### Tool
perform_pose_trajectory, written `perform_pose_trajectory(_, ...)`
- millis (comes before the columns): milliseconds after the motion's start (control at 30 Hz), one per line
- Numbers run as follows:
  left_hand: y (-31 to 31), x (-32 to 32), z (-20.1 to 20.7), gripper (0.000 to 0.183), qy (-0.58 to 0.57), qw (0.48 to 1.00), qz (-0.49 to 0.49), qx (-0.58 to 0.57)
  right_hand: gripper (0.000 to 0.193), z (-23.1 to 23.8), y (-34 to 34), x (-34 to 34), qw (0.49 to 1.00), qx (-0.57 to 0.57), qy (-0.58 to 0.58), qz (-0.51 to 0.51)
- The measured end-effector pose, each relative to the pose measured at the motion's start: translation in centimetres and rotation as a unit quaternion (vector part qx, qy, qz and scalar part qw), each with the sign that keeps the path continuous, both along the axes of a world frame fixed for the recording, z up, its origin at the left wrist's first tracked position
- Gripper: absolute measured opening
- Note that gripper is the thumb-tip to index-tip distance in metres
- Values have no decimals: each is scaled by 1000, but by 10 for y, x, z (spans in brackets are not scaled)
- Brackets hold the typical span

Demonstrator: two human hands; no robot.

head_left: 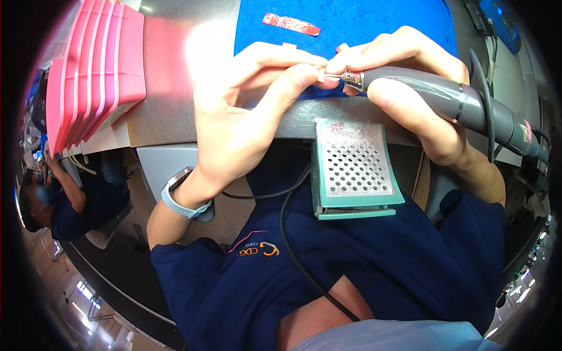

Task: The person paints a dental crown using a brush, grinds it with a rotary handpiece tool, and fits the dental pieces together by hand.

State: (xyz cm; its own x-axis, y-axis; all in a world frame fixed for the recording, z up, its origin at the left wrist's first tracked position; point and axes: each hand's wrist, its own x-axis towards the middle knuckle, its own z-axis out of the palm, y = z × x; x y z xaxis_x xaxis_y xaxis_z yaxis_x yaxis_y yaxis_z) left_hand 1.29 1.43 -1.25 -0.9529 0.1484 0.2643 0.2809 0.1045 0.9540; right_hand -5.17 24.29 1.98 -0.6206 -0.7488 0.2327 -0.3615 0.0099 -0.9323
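Observation:
My right hand [410, 70] is wrapped round a dark grey rotary handpiece [421, 88], whose metal collar and thin bit point left. My left hand [246, 105] is closed in a pinch at the tip of that bit. Between its thumb and forefinger is something tiny and pale, too small to make out. Both hands meet over the near edge of a blue cloth [363, 20], fingertips almost touching. Below them, a green box with a perforated metal top [357, 158] sticks out from the table edge.
Pink plastic trays [96, 76] stand at the left on the metal tabletop [167, 88]. A red patterned strip [291, 24] lies on the cloth. Black cables [483, 99] run beside the handpiece, and another crosses my lap. Another person [64, 193] sits at far left.

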Motion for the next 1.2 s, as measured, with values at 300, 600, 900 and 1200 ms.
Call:
perform_pose_trajectory(300, 1, 0, 2, 19, -13, 1000, 13, -16, 28, 0, 0, -1, 1000, 8, 12, -4)
perform_pose_trajectory(600, 0, 0, 1, 18, 5, 999, 22, -42, 27, 0, 0, -1, 1000, 4, -6, 7)
perform_pose_trajectory(900, 0, 1, 1, 18, 0, 999, 30, -30, 27, -1, 1, -1, 1000, 3, -24, 11)
perform_pose_trajectory(1200, 1, 0, 2, 19, -1, 999, 30, -22, 28, -1, 1, 1, 1000, 7, -3, 6)
